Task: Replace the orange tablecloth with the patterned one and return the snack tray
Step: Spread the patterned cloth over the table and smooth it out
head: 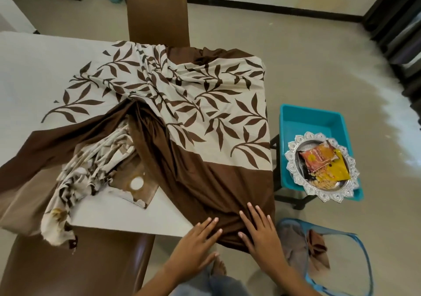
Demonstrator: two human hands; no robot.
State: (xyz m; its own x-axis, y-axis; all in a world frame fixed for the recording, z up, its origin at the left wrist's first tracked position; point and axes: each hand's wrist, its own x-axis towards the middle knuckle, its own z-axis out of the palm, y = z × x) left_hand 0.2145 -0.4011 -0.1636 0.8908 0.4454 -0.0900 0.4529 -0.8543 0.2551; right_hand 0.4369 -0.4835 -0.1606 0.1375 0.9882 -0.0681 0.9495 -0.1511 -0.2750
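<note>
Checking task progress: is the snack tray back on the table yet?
No, the silver snack tray sits on the teal bin beside the table, while both hands smooth the patterned tablecloth.

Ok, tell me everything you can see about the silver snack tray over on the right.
The snack tray is round, shiny, silver-looking metal with a scalloped, petal-like embossed rim. It sits off the table, resting slightly tilted across the near edge of a teal plastic bin on a dark stand. It holds orange and yellow snack packets. Neither hand touches it.
</note>
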